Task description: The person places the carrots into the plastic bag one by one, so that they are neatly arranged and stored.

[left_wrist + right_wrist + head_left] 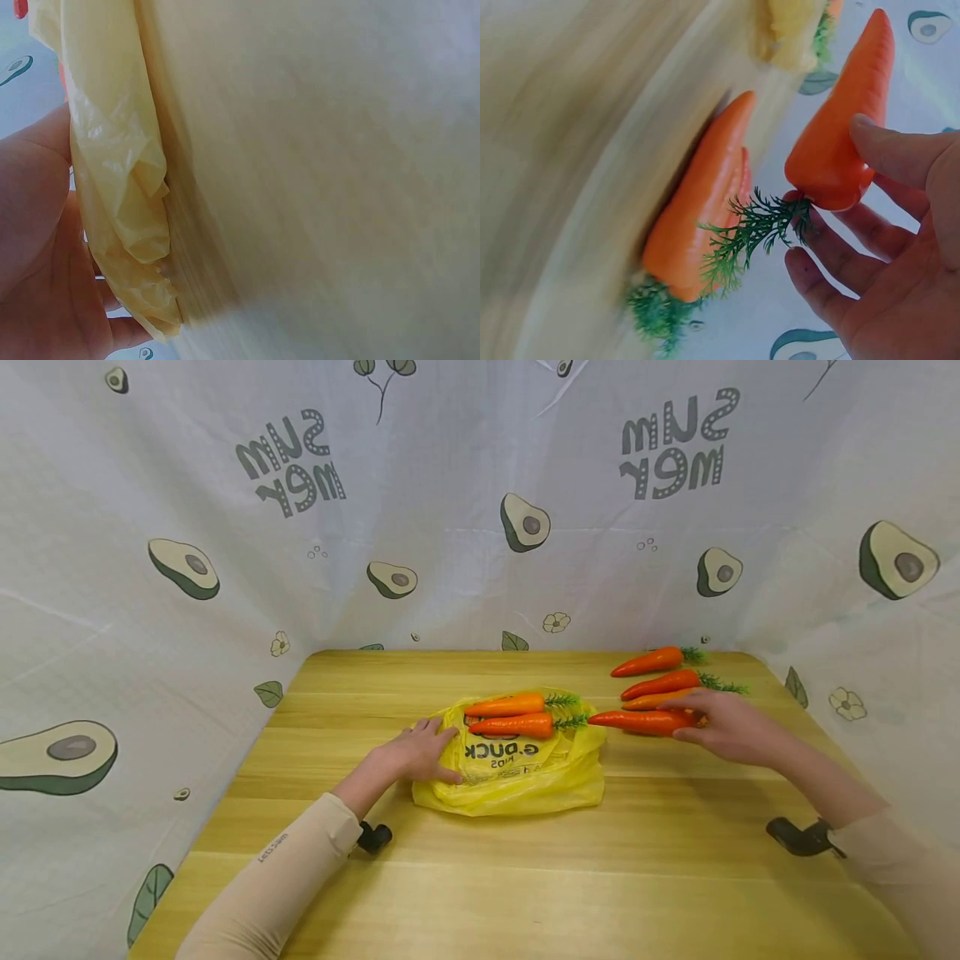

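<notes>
My right hand [720,724] pinches a red-orange carrot [637,721] near its thick end, thumb on one side and fingers on the other. In the right wrist view this carrot [847,112] is lifted, its green leafy top hanging over the fingers. My left hand [420,752] rests on the left edge of a yellow plastic bag [517,793], its fingers and thumb spread. The left wrist view shows the bag's crumpled edge [120,180] against the fingers, partly hiding them. On the bag lie an orange carrot [506,705] and a redder carrot [513,725], side by side.
Near the table's back right lie a carrot [648,662], a red carrot [660,683] and an orange carrot [651,700], beside the right hand. A white cloth [450,510] printed with avocados hangs behind the wooden table [525,885].
</notes>
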The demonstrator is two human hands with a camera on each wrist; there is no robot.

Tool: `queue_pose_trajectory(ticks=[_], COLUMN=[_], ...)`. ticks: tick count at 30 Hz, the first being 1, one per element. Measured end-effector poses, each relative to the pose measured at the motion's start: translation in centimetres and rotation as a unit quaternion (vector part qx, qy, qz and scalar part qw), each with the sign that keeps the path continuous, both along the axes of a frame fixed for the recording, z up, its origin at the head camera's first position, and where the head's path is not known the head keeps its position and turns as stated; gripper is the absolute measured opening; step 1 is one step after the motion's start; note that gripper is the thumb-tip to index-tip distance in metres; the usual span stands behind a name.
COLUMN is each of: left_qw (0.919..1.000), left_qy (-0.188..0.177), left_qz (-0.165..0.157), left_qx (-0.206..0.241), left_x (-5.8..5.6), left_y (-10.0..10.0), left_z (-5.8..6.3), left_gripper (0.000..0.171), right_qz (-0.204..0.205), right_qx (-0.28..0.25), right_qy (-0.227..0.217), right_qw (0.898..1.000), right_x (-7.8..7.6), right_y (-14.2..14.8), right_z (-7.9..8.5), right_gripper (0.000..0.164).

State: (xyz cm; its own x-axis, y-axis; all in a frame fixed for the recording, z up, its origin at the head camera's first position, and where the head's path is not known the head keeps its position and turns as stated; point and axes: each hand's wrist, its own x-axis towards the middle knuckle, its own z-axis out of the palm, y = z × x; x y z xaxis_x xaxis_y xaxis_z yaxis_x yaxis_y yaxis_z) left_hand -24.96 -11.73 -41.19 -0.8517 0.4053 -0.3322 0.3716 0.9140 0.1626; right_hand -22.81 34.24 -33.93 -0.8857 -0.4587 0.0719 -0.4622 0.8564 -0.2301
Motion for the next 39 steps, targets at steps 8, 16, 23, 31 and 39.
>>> queue_pose_trajectory(ticks=[8, 16, 23, 31, 39], left_qw=[1.0000, 1.0000, 1.0000, 0.9999, 1.0000], left_qy=[-0.003, -0.005, -0.002, -0.004, -0.003], left_qz=[0.000, 0.000, -0.004, -0.007, -0.008], left_qx=[0.004, 0.003, -0.002, -0.006, -0.003], left_x=[0.0, 0.0, 0.0, 0.0, -0.1], left_y=[-0.1, -0.2, -0.2, -0.1, -0.2], left_z=[0.0, -0.1, 0.1, 0.1, 0.2], left_gripper=[0.093, 0.093, 0.093, 0.093, 0.093], right_qz=[0.011, 0.042, 0.059, 0.061, 0.070], right_qx=[-0.005, -0.011, -0.014, -0.017, -0.012], right_qy=[-0.015, -0.010, 0.002, -0.023, -0.034], right_qw=[1.000, 0.999, 0.998, 0.998, 0.997], right_x=[-0.6, -1.0, -1.8, -2.5, -3.1], right_y=[-2.0, -3.8, -5.3, -6.8, -8.2], right_z=[1.0, 1.4, 1.0, 0.6, 0.2], right_gripper=[0.044, 0.043, 0.038, 0.038, 0.036])
